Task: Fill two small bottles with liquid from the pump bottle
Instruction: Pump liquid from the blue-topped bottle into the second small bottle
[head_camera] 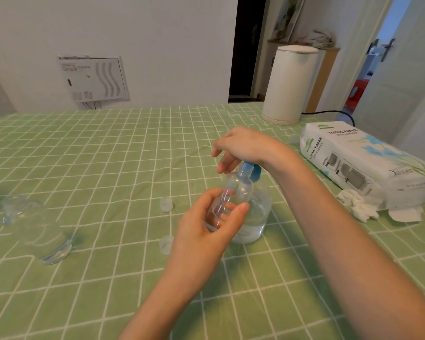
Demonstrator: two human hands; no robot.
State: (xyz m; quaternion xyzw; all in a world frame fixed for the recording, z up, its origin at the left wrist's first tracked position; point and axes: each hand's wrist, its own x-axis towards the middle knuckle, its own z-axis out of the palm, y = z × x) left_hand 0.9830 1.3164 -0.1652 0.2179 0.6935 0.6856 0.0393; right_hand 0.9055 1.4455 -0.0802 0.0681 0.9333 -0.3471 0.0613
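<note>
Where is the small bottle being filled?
Near the centre of the head view, the left hand holds the small bottle in front of the pump bottle, its mouth at the nozzle under the right hand.

Checked table [84, 148]: pump bottle [258, 217], tissue pack [361, 163], loose cap [166, 204].

Soft daylight, brightest at the doorway [388, 20] on my right. My arms [329, 229] cast faint shadows on the table [84, 155]; the edges bend and blur slightly.
</note>
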